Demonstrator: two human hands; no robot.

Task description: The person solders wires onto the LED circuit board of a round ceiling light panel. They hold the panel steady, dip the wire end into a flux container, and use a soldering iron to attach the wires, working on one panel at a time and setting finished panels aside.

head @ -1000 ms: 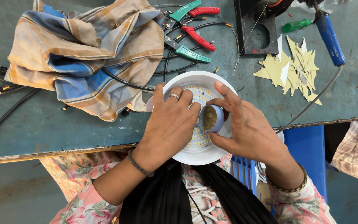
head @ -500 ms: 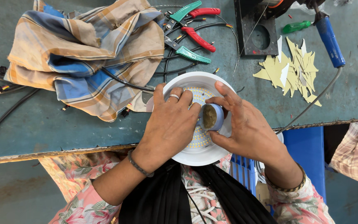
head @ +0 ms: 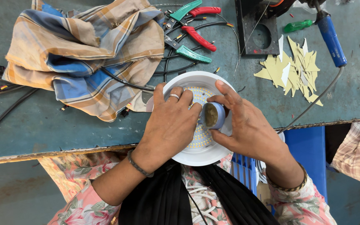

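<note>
A round white lamp housing with a dotted LED board inside hangs over the table's near edge. My left hand, wearing a ring, lies over the housing with its fingertips on the rim and board. In my right hand is a small blue tin of brownish paste, tilted over the LED board, its open face turned towards my left fingers.
A checked cloth lies at the back left of the blue-green table. Red and green pliers, black cables, a black box, yellow paper scraps and a blue-handled soldering iron lie behind. A blue stool stands at right.
Both hands stay over the lamp housing; my left fingers have shifted slightly near the tin. Nothing else has moved.
</note>
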